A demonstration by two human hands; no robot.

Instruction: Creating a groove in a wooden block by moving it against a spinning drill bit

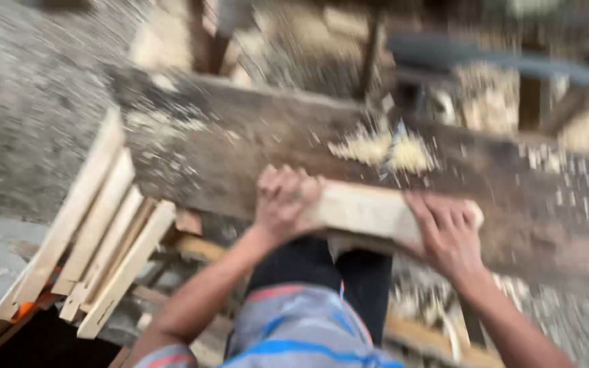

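The picture is blurred by motion. A short pale wooden block (366, 208) lies at the near edge of a dark, worn workbench (240, 150). My left hand (282, 201) grips the block's left end with its fingers curled over it. My right hand (448, 235) presses on the block's right end, fingers spread across the top and front. Both forearms reach up from the bottom of the view.
Several pale planks (97, 228) lean in a stack against the bench at the left. Wood shavings (390, 150) are heaped on the bench beyond the block and litter the floor at the right. A grey bar (512, 61) runs across the far right.
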